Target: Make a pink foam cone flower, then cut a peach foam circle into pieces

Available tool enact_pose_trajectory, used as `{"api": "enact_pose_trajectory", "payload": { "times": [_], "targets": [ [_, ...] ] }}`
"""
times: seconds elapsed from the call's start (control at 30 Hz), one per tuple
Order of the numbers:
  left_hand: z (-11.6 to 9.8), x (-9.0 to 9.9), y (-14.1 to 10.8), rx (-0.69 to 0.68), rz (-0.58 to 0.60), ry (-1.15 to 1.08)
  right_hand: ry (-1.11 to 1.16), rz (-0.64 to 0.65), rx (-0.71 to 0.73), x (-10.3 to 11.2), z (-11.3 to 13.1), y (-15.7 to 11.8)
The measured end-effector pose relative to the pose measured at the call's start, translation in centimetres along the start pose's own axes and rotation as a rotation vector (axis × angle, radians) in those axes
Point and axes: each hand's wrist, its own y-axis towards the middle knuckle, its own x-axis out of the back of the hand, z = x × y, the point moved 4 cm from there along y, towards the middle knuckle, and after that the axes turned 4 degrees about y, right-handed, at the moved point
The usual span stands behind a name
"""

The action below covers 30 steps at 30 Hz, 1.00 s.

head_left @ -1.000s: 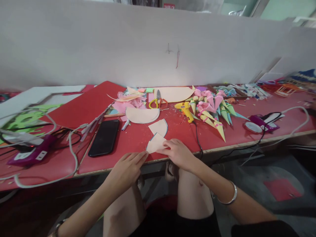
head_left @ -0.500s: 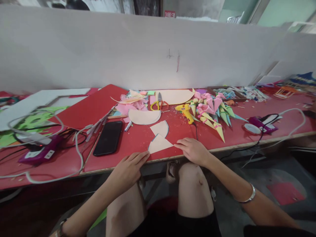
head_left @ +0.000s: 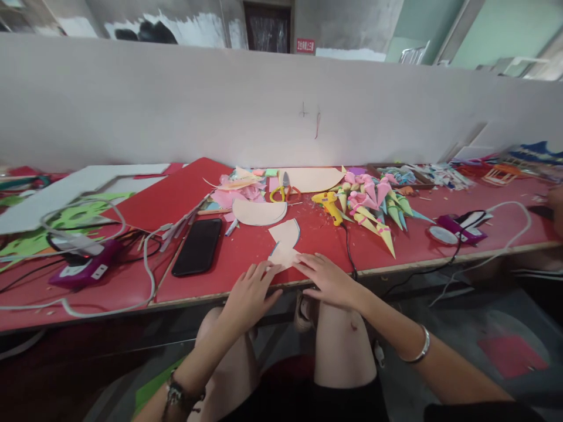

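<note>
A cream fan-shaped piece point(head_left: 284, 256) lies at the table's front edge, its lower part overlapped by fingers of both hands. My left hand point(head_left: 251, 291) is open, its fingertips at the piece's left side. From the right, my right hand point(head_left: 329, 281) rests open with its fingertips on the piece. Just behind lies a second cream piece point(head_left: 287, 233) with a blue edge line. Farther back are a cream half-round piece point(head_left: 259, 212), scissors point(head_left: 285, 190) with yellow and orange handles, and a yellow glue gun point(head_left: 329, 206).
A black phone point(head_left: 197, 247) and purple power strip point(head_left: 85, 269) are at left. Pastel paper cones point(head_left: 373, 205) lie right of the glue gun. Another purple strip point(head_left: 468, 230) and a white cable point(head_left: 521, 237) are at right. A person's hand point(head_left: 556, 205) shows at the right edge.
Both hands have moved inward over the front cream piece, and my left fingers have spread. The view has tilted up slightly. Another person's hand has come into view at the right edge.
</note>
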Motion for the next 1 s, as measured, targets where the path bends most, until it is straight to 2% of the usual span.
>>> {"api": "enact_pose_trajectory", "payload": {
  "times": [0.17,0.4,0.6,0.83,1.0],
  "targets": [
    [-0.9,-0.2,0.7,0.005,0.019,0.052,-0.018,0.026,0.010,0.2,0.5,0.1],
    [-1.0,-0.4,0.8,-0.048,0.007,-0.016,0.066,-0.016,0.029,0.5,-1.5,-0.4],
    [-2.3,-0.7,1.1,-0.077,-0.029,-0.069,-0.006,-0.013,-0.018,0.5,-0.5,0.0],
    [-1.5,-0.3,1.8,-0.142,-0.099,-0.028,0.194,-0.103,0.018,1.0,-1.5,-0.2],
    [-1.3,0.2,2.0,-0.136,-0.096,-0.023,0.307,-0.142,0.004,1.3,-1.8,0.5]
  ]
}}
